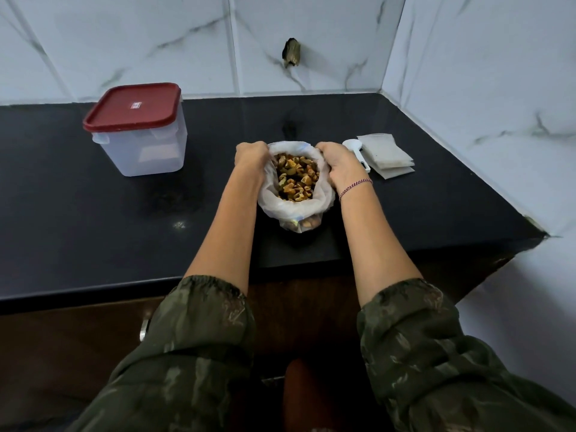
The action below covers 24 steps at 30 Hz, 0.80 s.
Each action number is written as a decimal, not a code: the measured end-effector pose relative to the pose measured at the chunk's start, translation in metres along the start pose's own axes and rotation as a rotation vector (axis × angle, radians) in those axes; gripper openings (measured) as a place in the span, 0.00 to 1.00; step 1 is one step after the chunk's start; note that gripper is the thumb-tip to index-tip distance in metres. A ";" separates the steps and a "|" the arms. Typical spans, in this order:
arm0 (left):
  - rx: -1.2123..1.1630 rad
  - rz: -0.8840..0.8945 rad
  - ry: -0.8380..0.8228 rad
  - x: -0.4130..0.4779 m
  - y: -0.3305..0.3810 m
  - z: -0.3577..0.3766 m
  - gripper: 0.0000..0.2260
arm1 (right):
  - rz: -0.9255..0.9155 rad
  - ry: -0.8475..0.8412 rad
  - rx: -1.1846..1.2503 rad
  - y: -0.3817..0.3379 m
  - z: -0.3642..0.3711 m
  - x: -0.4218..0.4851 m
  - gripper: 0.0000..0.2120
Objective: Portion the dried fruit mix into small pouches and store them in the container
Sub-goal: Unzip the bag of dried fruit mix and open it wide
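A clear plastic bag [282, 207] stands on the black counter [124, 232], its mouth rolled open over a yellow-brown dried fruit mix [296, 177]. My left hand [251, 159] grips the bag's left rim and my right hand [339, 165] grips its right rim. A translucent container [143, 151] with a red lid [134, 107], closed, stands at the back left. Small flat pouches [386, 157] lie stacked to the right of the bag, with a white scoop [353, 148] beside them, partly hidden by my right hand.
Marble-tiled walls close the counter at the back and on the right [483, 88]. The counter's front edge [93, 289] runs just ahead of my sleeves. Bare counter lies between the container and the bag.
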State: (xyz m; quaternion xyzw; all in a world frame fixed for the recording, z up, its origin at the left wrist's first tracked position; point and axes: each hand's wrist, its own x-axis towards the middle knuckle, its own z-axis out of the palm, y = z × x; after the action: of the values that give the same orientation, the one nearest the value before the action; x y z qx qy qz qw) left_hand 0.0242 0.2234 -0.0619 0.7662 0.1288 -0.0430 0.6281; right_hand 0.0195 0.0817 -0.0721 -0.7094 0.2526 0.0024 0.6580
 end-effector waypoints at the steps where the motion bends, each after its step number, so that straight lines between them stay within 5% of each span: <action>1: 0.047 0.042 0.020 -0.001 -0.002 0.000 0.17 | -0.051 0.025 -0.056 -0.001 0.001 -0.001 0.09; 3: 0.210 0.164 0.037 -0.009 -0.005 0.000 0.19 | -0.175 0.082 -0.187 0.001 0.002 -0.002 0.05; 7: 0.557 0.386 0.181 -0.031 -0.008 -0.010 0.22 | -0.360 0.215 -0.489 0.006 -0.007 -0.025 0.14; 13: 0.834 0.410 0.203 -0.064 -0.024 -0.021 0.17 | -0.449 0.312 -0.713 0.024 -0.014 -0.088 0.24; 19: 0.686 0.325 0.226 -0.079 -0.036 -0.014 0.12 | -0.340 0.325 -0.787 0.040 -0.016 -0.107 0.16; 24: 0.388 0.269 0.316 -0.085 -0.041 -0.008 0.15 | -0.373 0.329 -0.457 0.050 -0.021 -0.102 0.19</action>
State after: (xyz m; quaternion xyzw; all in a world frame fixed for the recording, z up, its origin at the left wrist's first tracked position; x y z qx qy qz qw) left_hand -0.0687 0.2259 -0.0799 0.8796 0.1118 0.1368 0.4418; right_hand -0.0948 0.0982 -0.0813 -0.8635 0.2141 -0.1761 0.4213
